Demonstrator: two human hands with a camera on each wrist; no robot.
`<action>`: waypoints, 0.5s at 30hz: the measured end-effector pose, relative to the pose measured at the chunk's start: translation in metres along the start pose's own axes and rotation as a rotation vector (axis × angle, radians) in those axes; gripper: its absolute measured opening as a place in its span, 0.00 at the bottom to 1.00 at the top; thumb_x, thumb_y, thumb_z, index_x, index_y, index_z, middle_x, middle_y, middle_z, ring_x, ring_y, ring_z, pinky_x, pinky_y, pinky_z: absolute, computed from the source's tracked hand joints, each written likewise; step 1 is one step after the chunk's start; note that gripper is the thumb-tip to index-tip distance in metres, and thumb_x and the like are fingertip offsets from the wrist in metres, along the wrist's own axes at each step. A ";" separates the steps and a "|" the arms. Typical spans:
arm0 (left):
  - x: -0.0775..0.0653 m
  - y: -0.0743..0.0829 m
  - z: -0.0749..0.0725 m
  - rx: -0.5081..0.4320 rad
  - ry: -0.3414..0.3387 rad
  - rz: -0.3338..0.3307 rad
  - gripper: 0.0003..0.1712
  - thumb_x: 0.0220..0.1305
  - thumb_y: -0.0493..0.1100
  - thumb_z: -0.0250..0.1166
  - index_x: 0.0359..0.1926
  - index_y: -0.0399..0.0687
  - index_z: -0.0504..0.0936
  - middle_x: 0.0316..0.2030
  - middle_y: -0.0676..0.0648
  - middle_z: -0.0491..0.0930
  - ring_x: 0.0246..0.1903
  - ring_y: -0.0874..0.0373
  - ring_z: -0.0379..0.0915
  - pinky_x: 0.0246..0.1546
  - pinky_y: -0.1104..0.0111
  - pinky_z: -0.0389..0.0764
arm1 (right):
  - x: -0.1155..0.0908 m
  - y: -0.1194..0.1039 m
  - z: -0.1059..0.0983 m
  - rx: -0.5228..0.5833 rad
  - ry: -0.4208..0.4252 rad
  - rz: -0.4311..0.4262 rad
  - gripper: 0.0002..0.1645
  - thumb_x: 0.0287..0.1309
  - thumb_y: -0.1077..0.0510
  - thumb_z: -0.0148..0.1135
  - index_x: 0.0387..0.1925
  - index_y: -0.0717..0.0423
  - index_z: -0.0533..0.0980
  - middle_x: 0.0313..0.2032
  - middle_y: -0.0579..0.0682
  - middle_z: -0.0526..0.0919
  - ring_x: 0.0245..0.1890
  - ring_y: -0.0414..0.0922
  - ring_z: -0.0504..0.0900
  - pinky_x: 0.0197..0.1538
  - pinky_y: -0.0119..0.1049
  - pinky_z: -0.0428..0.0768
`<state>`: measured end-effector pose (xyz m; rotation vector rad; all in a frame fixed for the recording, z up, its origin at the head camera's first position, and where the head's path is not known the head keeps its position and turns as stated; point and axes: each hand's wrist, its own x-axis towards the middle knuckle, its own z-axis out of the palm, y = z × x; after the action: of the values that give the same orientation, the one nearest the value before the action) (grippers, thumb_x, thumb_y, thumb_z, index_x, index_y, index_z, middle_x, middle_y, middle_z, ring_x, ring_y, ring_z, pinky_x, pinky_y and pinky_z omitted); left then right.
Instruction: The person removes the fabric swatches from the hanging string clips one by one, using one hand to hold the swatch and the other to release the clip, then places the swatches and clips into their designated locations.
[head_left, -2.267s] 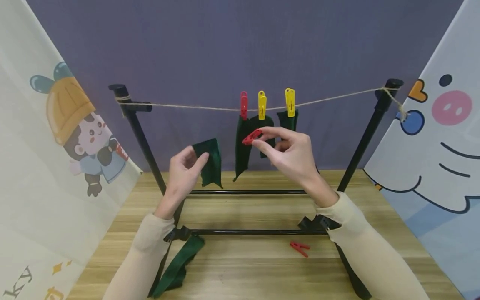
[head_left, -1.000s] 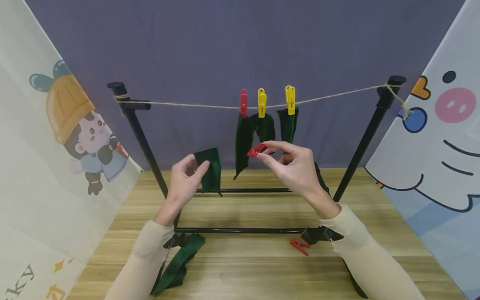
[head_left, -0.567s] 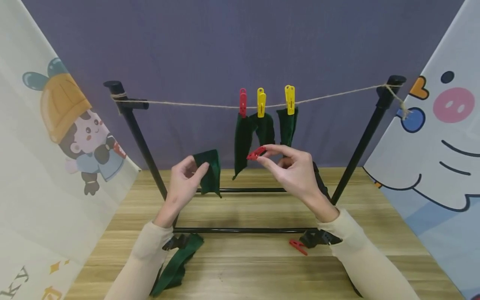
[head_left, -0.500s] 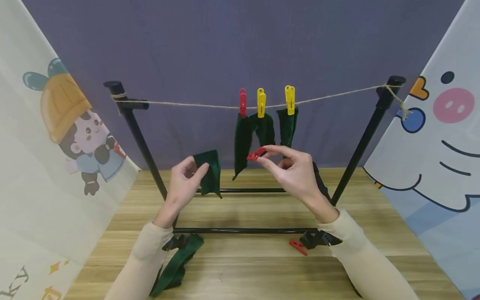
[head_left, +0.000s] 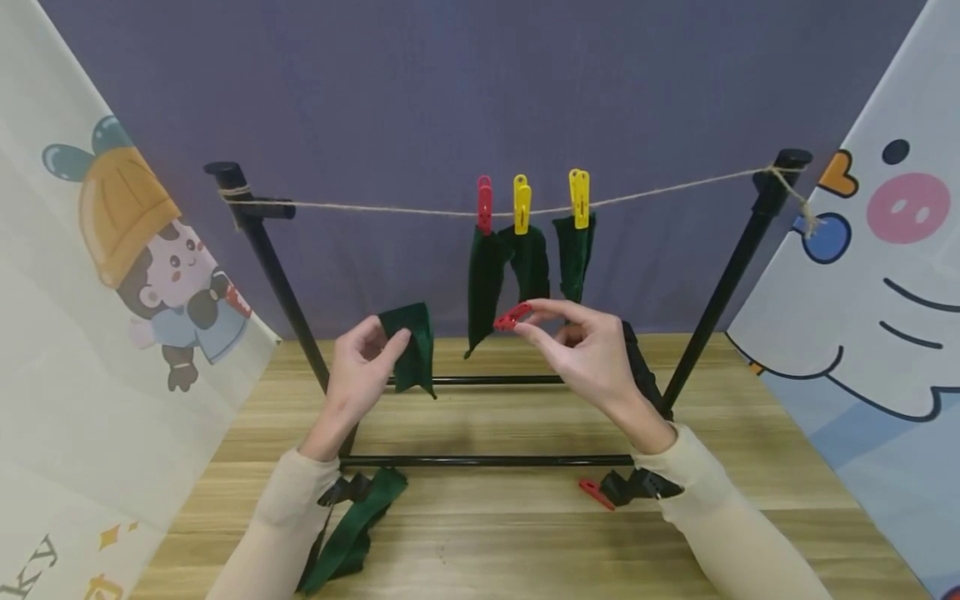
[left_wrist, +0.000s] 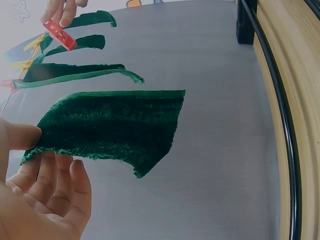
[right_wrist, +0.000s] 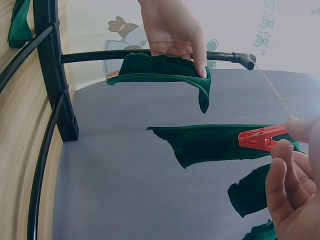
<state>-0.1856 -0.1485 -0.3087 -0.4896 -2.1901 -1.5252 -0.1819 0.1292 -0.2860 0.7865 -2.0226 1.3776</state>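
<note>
My left hand (head_left: pixel 362 362) pinches a dark green piece of cloth (left_wrist: pixel 115 125) between thumb and fingers, and the cloth hangs below the line. My right hand (head_left: pixel 592 350) pinches a red clothespin (right_wrist: pixel 260 138) by its handle end, in front of the hanging cloths. A string (head_left: pixel 375 208) spans the frame. On it a red clothespin (head_left: pixel 485 204) and two yellow clothespins, one in the middle (head_left: pixel 522 204) and one to the right (head_left: pixel 580 198), hold green cloths (head_left: pixel 486 283). The right hand hides the lower part of the rightmost cloth.
A black frame (head_left: pixel 277 275) stands on the wooden table (head_left: pixel 480 533), with low crossbars (head_left: pixel 487 461). Another green cloth (head_left: pixel 356 533) lies at the front left. A loose red clothespin (head_left: pixel 596 493) lies near the right wrist. Printed sheets flank both sides.
Both hands have sunk lower, away from the string, still holding the cloth and the red clothespin. The right wrist now partly covers the clothespin on the table. The clipped cloths stay put.
</note>
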 end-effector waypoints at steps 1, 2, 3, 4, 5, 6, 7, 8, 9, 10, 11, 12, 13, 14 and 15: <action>0.000 0.000 0.000 0.001 0.000 -0.001 0.17 0.67 0.40 0.61 0.24 0.37 0.68 0.20 0.42 0.67 0.19 0.56 0.61 0.23 0.70 0.66 | 0.000 -0.003 0.000 0.000 0.002 0.001 0.16 0.53 0.65 0.70 0.45 0.62 0.82 0.31 0.50 0.84 0.08 0.37 0.69 0.11 0.30 0.64; -0.001 0.000 0.000 0.001 -0.001 -0.001 0.18 0.67 0.40 0.61 0.24 0.36 0.67 0.20 0.42 0.67 0.19 0.56 0.61 0.23 0.70 0.66 | -0.001 -0.005 -0.001 0.002 0.003 0.002 0.16 0.52 0.65 0.70 0.45 0.62 0.82 0.31 0.50 0.84 0.08 0.37 0.70 0.11 0.30 0.64; -0.001 0.000 0.000 0.003 0.000 -0.002 0.17 0.67 0.40 0.61 0.24 0.36 0.67 0.20 0.42 0.67 0.20 0.56 0.61 0.23 0.70 0.66 | -0.001 -0.005 -0.001 0.001 0.002 0.005 0.16 0.52 0.66 0.70 0.45 0.62 0.82 0.31 0.50 0.84 0.08 0.37 0.70 0.11 0.30 0.64; -0.001 0.000 0.000 0.002 0.000 -0.002 0.18 0.67 0.40 0.61 0.24 0.36 0.67 0.20 0.42 0.66 0.19 0.56 0.61 0.23 0.70 0.66 | -0.002 -0.005 -0.001 0.002 0.003 0.008 0.16 0.52 0.66 0.70 0.44 0.62 0.82 0.31 0.49 0.84 0.08 0.37 0.70 0.11 0.31 0.64; -0.002 0.000 -0.001 0.001 0.000 -0.002 0.18 0.67 0.40 0.61 0.24 0.36 0.67 0.20 0.42 0.66 0.20 0.56 0.61 0.23 0.69 0.66 | -0.004 -0.001 -0.001 0.005 0.003 0.014 0.16 0.52 0.66 0.70 0.45 0.61 0.82 0.31 0.49 0.84 0.09 0.38 0.70 0.12 0.31 0.64; -0.002 0.000 -0.001 0.004 0.000 -0.001 0.18 0.67 0.40 0.61 0.24 0.36 0.66 0.19 0.42 0.66 0.19 0.56 0.61 0.23 0.69 0.66 | -0.005 0.003 -0.001 0.005 0.003 0.020 0.16 0.52 0.65 0.70 0.45 0.59 0.82 0.31 0.48 0.84 0.09 0.38 0.70 0.12 0.31 0.64; -0.003 -0.001 -0.001 0.004 0.000 -0.002 0.18 0.67 0.40 0.61 0.23 0.36 0.66 0.19 0.42 0.65 0.19 0.56 0.60 0.23 0.69 0.66 | -0.007 0.008 -0.001 0.007 0.003 0.025 0.16 0.53 0.64 0.70 0.46 0.57 0.82 0.31 0.47 0.85 0.09 0.38 0.70 0.12 0.31 0.64; -0.003 -0.001 0.000 0.005 0.000 -0.003 0.18 0.67 0.39 0.61 0.23 0.36 0.66 0.19 0.42 0.65 0.19 0.56 0.60 0.23 0.69 0.65 | -0.009 0.013 -0.001 0.009 0.001 0.031 0.17 0.53 0.63 0.71 0.46 0.54 0.82 0.31 0.46 0.84 0.09 0.38 0.70 0.12 0.31 0.65; -0.004 -0.001 0.000 0.006 0.001 -0.002 0.19 0.67 0.39 0.61 0.23 0.36 0.65 0.19 0.42 0.64 0.19 0.56 0.60 0.23 0.69 0.65 | -0.010 0.018 -0.001 0.010 0.000 0.037 0.17 0.54 0.61 0.71 0.47 0.52 0.82 0.32 0.44 0.84 0.09 0.38 0.70 0.12 0.31 0.65; -0.004 -0.002 0.000 0.006 0.001 -0.002 0.19 0.67 0.39 0.62 0.23 0.36 0.65 0.19 0.42 0.64 0.19 0.55 0.59 0.23 0.69 0.65 | -0.012 0.024 -0.001 0.013 -0.001 0.041 0.17 0.54 0.59 0.71 0.47 0.50 0.82 0.32 0.43 0.84 0.09 0.39 0.70 0.11 0.32 0.65; -0.004 -0.002 0.000 0.006 0.000 -0.002 0.19 0.67 0.39 0.62 0.23 0.36 0.65 0.19 0.42 0.64 0.20 0.55 0.60 0.23 0.69 0.65 | -0.014 0.028 -0.001 0.014 -0.003 0.044 0.17 0.54 0.58 0.71 0.48 0.48 0.82 0.32 0.42 0.84 0.09 0.39 0.70 0.11 0.32 0.66; -0.005 -0.002 0.000 0.007 0.000 -0.003 0.19 0.67 0.40 0.62 0.23 0.36 0.65 0.19 0.42 0.64 0.20 0.55 0.60 0.23 0.69 0.65 | -0.015 0.029 -0.002 0.016 -0.003 0.042 0.18 0.54 0.58 0.71 0.48 0.47 0.82 0.32 0.41 0.84 0.08 0.40 0.71 0.11 0.32 0.66; -0.005 -0.003 0.000 0.007 -0.001 -0.004 0.19 0.67 0.40 0.62 0.23 0.36 0.65 0.19 0.42 0.64 0.20 0.55 0.59 0.23 0.69 0.64 | -0.016 0.026 -0.002 0.022 -0.004 0.043 0.17 0.54 0.59 0.70 0.48 0.49 0.82 0.32 0.42 0.84 0.08 0.41 0.71 0.11 0.32 0.66; -0.006 -0.003 0.000 0.006 -0.001 -0.004 0.19 0.67 0.40 0.62 0.23 0.36 0.65 0.19 0.41 0.64 0.19 0.55 0.59 0.23 0.69 0.64 | -0.016 0.022 -0.003 0.027 -0.004 0.043 0.17 0.55 0.60 0.70 0.48 0.51 0.82 0.33 0.43 0.85 0.08 0.42 0.71 0.11 0.32 0.66; -0.006 -0.003 0.000 0.005 -0.002 -0.004 0.19 0.67 0.40 0.62 0.23 0.37 0.66 0.19 0.41 0.64 0.19 0.55 0.59 0.23 0.70 0.65 | -0.017 0.018 -0.003 0.029 -0.004 0.041 0.17 0.54 0.62 0.70 0.48 0.53 0.82 0.33 0.45 0.85 0.08 0.43 0.71 0.11 0.32 0.66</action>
<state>-0.1819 -0.1501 -0.3146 -0.4851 -2.1974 -1.5212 -0.1836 0.1398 -0.3081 0.7650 -2.0364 1.4325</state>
